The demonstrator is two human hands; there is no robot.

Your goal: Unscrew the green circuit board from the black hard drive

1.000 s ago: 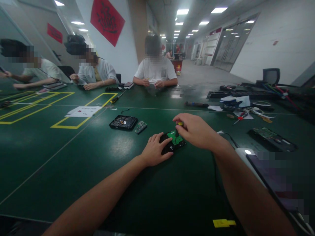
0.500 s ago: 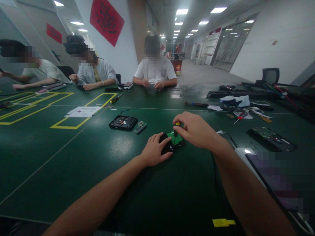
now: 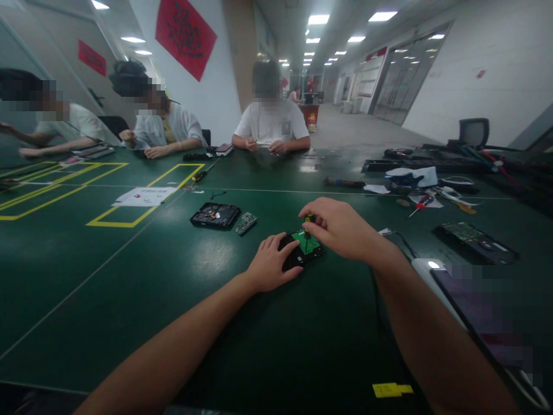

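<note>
Currently, I log through the head camera: one yellow-and-black screwdriver (image 3: 307, 225), upright, clamped between thumb and fingers of my right hand (image 3: 339, 223), its tip down at the green board (image 3: 313, 246) of a black device (image 3: 299, 260). Device: flat on the worktop (image 3: 142, 282). My left hand (image 3: 270, 265): fingers spread apart, resting on the device's left side. Farther left: one small circuit board (image 3: 246, 223), just beside one black casing (image 3: 205, 218).

One camera, on the wearer's head, looks forward and down over the flat dark-green table (image 3: 129, 288), near the bare left hand (image 3: 270, 266) and bare right hand (image 3: 339, 223) (bare forearms (image 3: 185, 340) cross the lower edge), and out to distant white rectangular ceiling lights (image 3: 318, 19).
</note>
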